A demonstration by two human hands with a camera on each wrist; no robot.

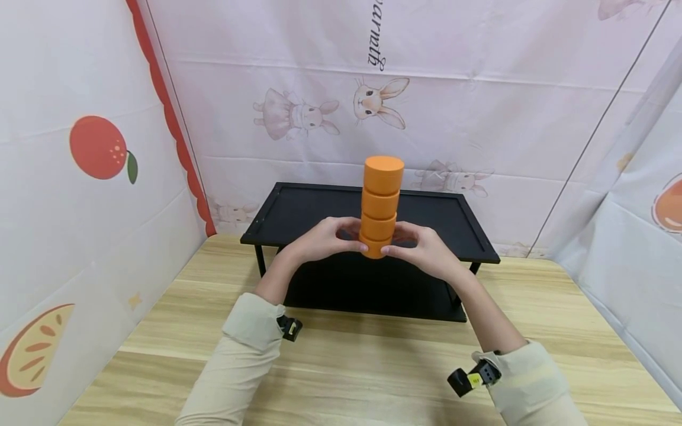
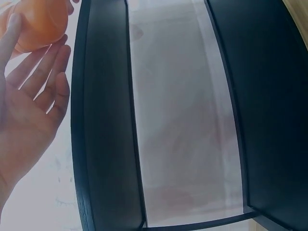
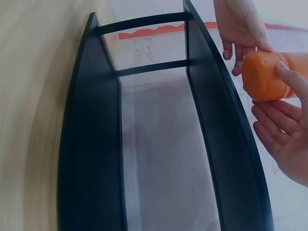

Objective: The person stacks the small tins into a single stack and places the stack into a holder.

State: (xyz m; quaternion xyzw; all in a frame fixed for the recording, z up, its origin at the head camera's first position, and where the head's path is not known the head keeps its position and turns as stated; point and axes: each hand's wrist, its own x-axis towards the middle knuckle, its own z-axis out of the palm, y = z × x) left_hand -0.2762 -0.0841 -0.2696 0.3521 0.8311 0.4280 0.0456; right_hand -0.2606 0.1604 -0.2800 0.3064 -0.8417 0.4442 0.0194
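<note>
An upright orange stack of cylindrical pieces (image 1: 380,206), several tiers tall, is held above the black two-tier shelf (image 1: 314,207). My left hand (image 1: 326,239) grips its lowest part from the left, thumb in front and fingers behind. From the right, my right hand (image 1: 424,249) holds the same part between thumb and fingers. In the right wrist view, the smooth rounded base of the orange stack (image 3: 262,79) is seen off the shelf, with both hands about it. Only a piece of the orange stack (image 2: 45,24) appears in the left wrist view.
The shelf's lower board (image 1: 367,293) lies under its top board, near the wooden table (image 1: 341,367). A printed curtain with rabbits (image 1: 373,103) hangs behind. Fruit-patterned curtains (image 1: 98,148) close off both sides. A small black wrist camera (image 1: 471,378) sits by the right sleeve.
</note>
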